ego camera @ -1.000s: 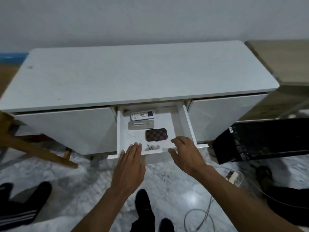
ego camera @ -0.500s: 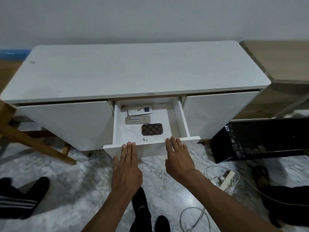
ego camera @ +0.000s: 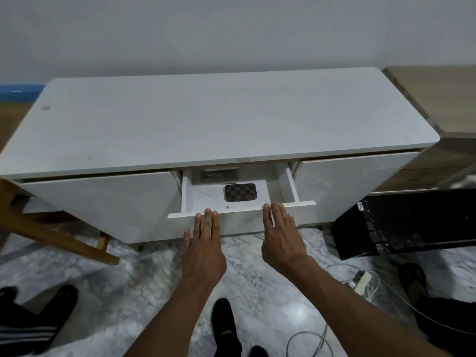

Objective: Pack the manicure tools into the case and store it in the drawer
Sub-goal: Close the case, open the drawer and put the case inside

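The brown checkered manicure case (ego camera: 240, 192) lies closed and flat inside the white drawer (ego camera: 239, 211), which stands partly pulled out of the middle of the white cabinet (ego camera: 206, 119). My left hand (ego camera: 203, 243) and my right hand (ego camera: 282, 237) are flat, fingers extended, with fingertips against the drawer's front panel. Neither hand holds anything. Behind the case, a grey flat item (ego camera: 219, 176) is half hidden under the cabinet top.
A wooden chair leg (ego camera: 59, 235) slants at the left. A black box (ego camera: 401, 222) sits on the floor at the right, with a power strip (ego camera: 362, 278) and cables beside it. Dark shoes (ego camera: 224, 323) rest on the marble floor below.
The drawer has slid inward under both hands. The remote and grey item at its back have gone mostly under the cabinet top.
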### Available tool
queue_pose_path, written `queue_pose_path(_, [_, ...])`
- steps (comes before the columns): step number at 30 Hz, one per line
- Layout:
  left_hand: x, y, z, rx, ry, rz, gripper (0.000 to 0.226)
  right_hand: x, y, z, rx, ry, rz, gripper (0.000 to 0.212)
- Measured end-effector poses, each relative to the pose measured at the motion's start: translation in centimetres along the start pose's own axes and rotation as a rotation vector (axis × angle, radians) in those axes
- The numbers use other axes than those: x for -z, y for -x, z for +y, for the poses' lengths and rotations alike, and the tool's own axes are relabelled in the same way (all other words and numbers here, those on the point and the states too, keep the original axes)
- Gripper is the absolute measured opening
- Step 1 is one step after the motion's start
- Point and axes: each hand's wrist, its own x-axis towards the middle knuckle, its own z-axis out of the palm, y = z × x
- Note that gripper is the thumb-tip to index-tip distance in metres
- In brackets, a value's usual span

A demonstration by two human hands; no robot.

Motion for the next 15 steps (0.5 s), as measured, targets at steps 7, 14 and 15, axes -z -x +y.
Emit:
queue_pose_path(7, [2.0, -6.3, -0.7, -0.007, 0.039, -0.014, 0.096, 1.9, -5.9, -0.1, -0.014, -0.002, -0.015, 0.097])
queue_pose_path(14, [2.5, -10.9, -1.4, -0.01, 0.036, -0.003, 0.101, 3.0, -10.4, -0.2, -0.045, -0.006, -0.004, 0.098])
queue_pose_path(15, [2.6, -11.3, -1.5, -0.016, 0.041, 0.001, 0.101, 3.0, -10.9, -0.3, -0.046, -0.007, -0.003, 0.097])
